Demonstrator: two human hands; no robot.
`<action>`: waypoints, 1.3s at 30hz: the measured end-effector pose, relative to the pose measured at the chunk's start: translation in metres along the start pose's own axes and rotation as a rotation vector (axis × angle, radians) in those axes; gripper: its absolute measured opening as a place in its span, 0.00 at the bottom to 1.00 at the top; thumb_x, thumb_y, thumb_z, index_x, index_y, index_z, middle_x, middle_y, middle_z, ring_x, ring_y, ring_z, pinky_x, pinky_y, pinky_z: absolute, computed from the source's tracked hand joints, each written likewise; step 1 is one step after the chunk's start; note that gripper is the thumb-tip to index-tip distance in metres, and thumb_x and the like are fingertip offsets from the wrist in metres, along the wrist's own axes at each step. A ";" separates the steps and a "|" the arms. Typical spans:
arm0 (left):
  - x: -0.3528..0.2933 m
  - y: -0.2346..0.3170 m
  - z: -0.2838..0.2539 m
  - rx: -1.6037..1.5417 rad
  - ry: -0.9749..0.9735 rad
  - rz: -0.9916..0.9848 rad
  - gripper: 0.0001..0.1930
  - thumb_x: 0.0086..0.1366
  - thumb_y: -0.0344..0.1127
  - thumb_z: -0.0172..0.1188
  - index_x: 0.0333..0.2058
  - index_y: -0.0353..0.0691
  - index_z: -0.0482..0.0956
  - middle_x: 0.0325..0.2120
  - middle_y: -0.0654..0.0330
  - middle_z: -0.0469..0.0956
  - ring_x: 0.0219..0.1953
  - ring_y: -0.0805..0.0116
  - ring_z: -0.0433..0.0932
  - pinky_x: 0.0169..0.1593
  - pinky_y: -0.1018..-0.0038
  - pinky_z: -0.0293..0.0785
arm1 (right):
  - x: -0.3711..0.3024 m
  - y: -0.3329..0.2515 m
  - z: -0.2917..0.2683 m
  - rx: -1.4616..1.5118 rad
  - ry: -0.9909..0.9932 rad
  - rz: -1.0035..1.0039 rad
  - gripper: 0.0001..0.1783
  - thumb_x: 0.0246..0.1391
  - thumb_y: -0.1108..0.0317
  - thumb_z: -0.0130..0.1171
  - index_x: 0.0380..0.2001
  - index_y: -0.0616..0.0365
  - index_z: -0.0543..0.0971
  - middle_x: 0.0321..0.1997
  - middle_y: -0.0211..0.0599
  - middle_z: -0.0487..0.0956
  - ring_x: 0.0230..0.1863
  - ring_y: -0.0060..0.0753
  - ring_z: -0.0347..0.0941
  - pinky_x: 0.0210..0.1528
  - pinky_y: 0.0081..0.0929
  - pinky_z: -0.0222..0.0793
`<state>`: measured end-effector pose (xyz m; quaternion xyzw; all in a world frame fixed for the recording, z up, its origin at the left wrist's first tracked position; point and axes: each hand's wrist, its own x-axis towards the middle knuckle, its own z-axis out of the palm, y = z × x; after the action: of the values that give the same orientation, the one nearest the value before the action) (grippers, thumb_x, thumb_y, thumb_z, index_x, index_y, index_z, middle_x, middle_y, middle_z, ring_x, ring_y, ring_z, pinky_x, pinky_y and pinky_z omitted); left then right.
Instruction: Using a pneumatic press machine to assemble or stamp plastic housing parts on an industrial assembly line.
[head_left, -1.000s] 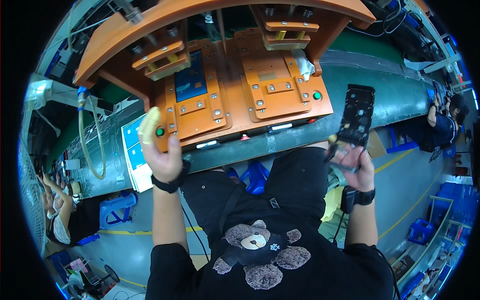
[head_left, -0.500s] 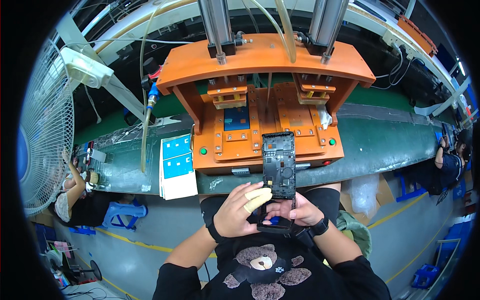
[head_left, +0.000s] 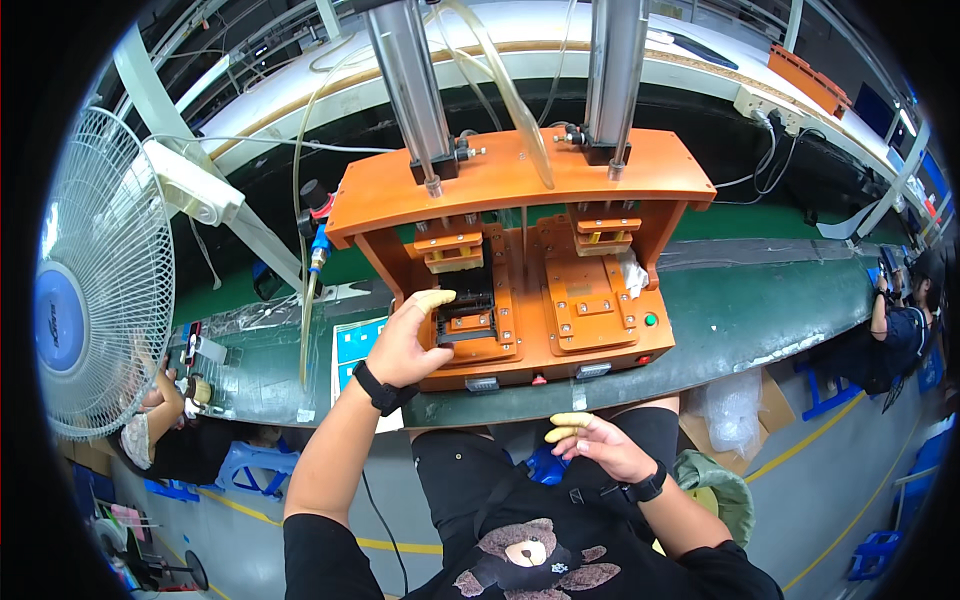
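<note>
A black plastic phone frame (head_left: 482, 325) lies in the left fixture (head_left: 508, 345) of an orange two-station press (head_left: 520, 185). Its far part sits beneath the left press head (head_left: 447, 245). At the frame's left edge is my left hand (head_left: 402, 342), thumb and fingers apart, with a yellow finger cot on one fingertip. Whether it presses on the frame, I cannot tell. My right hand (head_left: 605, 445) hovers above my lap with loosely stretched fingers and nothing in them; yellow cots cover two of its fingers. The right fixture (head_left: 590, 305) has no frame in it.
Blue-printed sheets (head_left: 358, 345) lie left of the press, partly behind my left arm. A green button (head_left: 651, 320) and a red one sit on the press front. A white fan (head_left: 105, 270) stands at far left. Other people sit at both sides. A carton with clear plastic (head_left: 730, 415) stands right.
The black frame went from both my hands above my lap into the left fixture. My left hand moved forward with it; my right hand let go and stayed near my lap. The view shifted.
</note>
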<state>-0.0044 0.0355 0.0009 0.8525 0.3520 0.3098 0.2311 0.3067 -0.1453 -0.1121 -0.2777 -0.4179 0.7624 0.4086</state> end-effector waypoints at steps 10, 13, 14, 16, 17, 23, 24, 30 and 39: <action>0.010 0.001 -0.006 0.155 -0.222 0.037 0.32 0.46 0.28 0.67 0.54 0.34 0.71 0.50 0.49 0.71 0.56 0.49 0.70 0.61 0.66 0.67 | -0.010 0.004 -0.007 -0.076 0.076 -0.004 0.28 0.62 0.70 0.52 0.64 0.61 0.62 0.58 0.42 0.73 0.54 0.31 0.72 0.60 0.32 0.65; 0.011 -0.002 -0.004 0.157 -0.243 0.038 0.31 0.46 0.28 0.67 0.53 0.34 0.72 0.50 0.49 0.71 0.55 0.49 0.70 0.60 0.66 0.67 | -0.006 0.008 -0.009 -0.073 0.070 0.002 0.28 0.62 0.70 0.53 0.64 0.61 0.62 0.58 0.41 0.73 0.54 0.31 0.72 0.59 0.31 0.65; 0.010 -0.004 -0.004 0.170 -0.248 0.040 0.32 0.48 0.32 0.69 0.54 0.34 0.70 0.51 0.48 0.70 0.55 0.48 0.70 0.60 0.66 0.68 | -0.003 0.010 -0.009 -0.067 0.065 0.005 0.28 0.62 0.70 0.53 0.64 0.60 0.62 0.58 0.40 0.73 0.54 0.30 0.72 0.59 0.30 0.65; 0.007 0.000 -0.004 0.187 -0.230 0.036 0.34 0.49 0.35 0.69 0.56 0.35 0.69 0.52 0.47 0.69 0.56 0.47 0.69 0.60 0.65 0.67 | 0.003 0.011 -0.005 -0.057 0.051 0.016 0.28 0.62 0.70 0.54 0.64 0.60 0.63 0.58 0.40 0.73 0.54 0.30 0.72 0.59 0.30 0.65; 0.005 0.003 -0.005 0.201 -0.212 0.038 0.36 0.50 0.38 0.70 0.57 0.35 0.68 0.54 0.46 0.68 0.57 0.47 0.68 0.61 0.65 0.66 | 0.007 0.009 -0.003 -0.066 0.038 0.015 0.27 0.62 0.71 0.55 0.64 0.60 0.63 0.57 0.38 0.74 0.53 0.26 0.71 0.58 0.26 0.65; -0.055 -0.023 0.006 0.178 0.194 0.027 0.37 0.53 0.43 0.68 0.59 0.34 0.66 0.59 0.45 0.65 0.63 0.43 0.63 0.66 0.58 0.58 | 0.005 0.008 0.000 -0.182 0.029 0.014 0.27 0.62 0.72 0.57 0.63 0.58 0.65 0.55 0.36 0.74 0.51 0.22 0.71 0.56 0.23 0.67; -0.070 -0.031 0.010 0.220 0.211 0.020 0.36 0.52 0.42 0.68 0.58 0.34 0.68 0.57 0.45 0.67 0.62 0.43 0.64 0.65 0.58 0.59 | 0.003 0.009 -0.001 -0.225 0.030 -0.005 0.27 0.61 0.72 0.57 0.63 0.58 0.65 0.55 0.36 0.74 0.50 0.22 0.71 0.55 0.23 0.68; -0.099 -0.027 0.023 0.407 0.167 -0.106 0.35 0.53 0.46 0.66 0.57 0.34 0.69 0.52 0.45 0.72 0.59 0.44 0.67 0.63 0.56 0.60 | 0.010 0.015 -0.007 -0.155 0.052 0.062 0.26 0.61 0.73 0.56 0.62 0.60 0.65 0.56 0.37 0.74 0.52 0.24 0.71 0.57 0.26 0.67; -0.150 -0.101 0.012 0.287 0.281 -0.380 0.21 0.59 0.39 0.63 0.49 0.35 0.76 0.51 0.45 0.73 0.55 0.46 0.70 0.60 0.60 0.65 | 0.047 0.016 0.019 -0.282 -0.077 0.130 0.27 0.60 0.69 0.60 0.61 0.59 0.67 0.53 0.35 0.75 0.49 0.21 0.72 0.53 0.22 0.69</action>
<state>-0.1269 -0.0128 -0.1242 0.7438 0.5746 0.3231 0.1105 0.2613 -0.1178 -0.1206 -0.3293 -0.5172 0.7313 0.2989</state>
